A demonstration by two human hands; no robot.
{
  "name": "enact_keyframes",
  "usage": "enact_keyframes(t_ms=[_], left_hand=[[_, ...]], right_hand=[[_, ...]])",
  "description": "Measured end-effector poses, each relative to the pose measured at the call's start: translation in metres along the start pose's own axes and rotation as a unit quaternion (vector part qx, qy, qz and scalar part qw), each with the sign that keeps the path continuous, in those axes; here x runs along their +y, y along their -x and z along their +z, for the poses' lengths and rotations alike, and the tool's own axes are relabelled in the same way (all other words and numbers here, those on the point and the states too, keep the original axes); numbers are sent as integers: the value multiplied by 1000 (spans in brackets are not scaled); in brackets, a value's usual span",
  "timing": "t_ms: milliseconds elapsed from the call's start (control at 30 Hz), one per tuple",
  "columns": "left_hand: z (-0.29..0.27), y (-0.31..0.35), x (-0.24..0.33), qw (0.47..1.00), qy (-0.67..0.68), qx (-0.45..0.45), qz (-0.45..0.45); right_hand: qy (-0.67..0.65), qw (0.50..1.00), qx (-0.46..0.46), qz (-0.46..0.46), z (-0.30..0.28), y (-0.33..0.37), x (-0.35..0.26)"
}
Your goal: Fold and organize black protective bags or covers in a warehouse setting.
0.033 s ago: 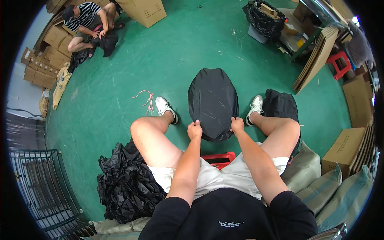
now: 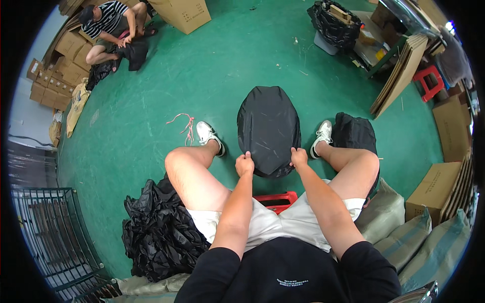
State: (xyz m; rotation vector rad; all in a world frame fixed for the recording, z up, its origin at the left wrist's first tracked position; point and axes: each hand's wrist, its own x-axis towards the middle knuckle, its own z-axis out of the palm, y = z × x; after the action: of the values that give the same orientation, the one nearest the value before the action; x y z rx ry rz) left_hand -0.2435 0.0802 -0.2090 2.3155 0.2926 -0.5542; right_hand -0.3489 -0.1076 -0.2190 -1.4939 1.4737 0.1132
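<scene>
Between my feet is an oval black fabric cover (image 2: 269, 126), its top pulled smooth and faintly creased. At its near left edge my left hand (image 2: 245, 164) is closed on the fabric, thumb on top. My right hand (image 2: 298, 157) pinches the near right edge in the same way. Whatever lies beneath the fabric is hidden. Beside my right foot rests a second black fabric bundle (image 2: 355, 133), partly behind my leg. A heap of crumpled black material (image 2: 159, 232) lies by my left thigh.
Pink string (image 2: 190, 129) lies on the green floor by my left foot. A red stool (image 2: 275, 202) is beneath me. Woven sacks (image 2: 384, 212) and cardboard boxes (image 2: 434, 189) stand at right, a metal rack (image 2: 55, 237) at left. Far left, another person (image 2: 113, 30) handles black cloth.
</scene>
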Motion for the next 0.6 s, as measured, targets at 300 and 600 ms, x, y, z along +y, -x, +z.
enact_keyframes(t_ms=[300, 600], left_hand=[[-4, 6, 0, 998, -56, -39, 16], [-3, 2, -3, 996, -78, -27, 43]], right_hand=[[90, 994, 62, 17, -11, 2, 6], [135, 968, 168, -132, -18, -3, -15]])
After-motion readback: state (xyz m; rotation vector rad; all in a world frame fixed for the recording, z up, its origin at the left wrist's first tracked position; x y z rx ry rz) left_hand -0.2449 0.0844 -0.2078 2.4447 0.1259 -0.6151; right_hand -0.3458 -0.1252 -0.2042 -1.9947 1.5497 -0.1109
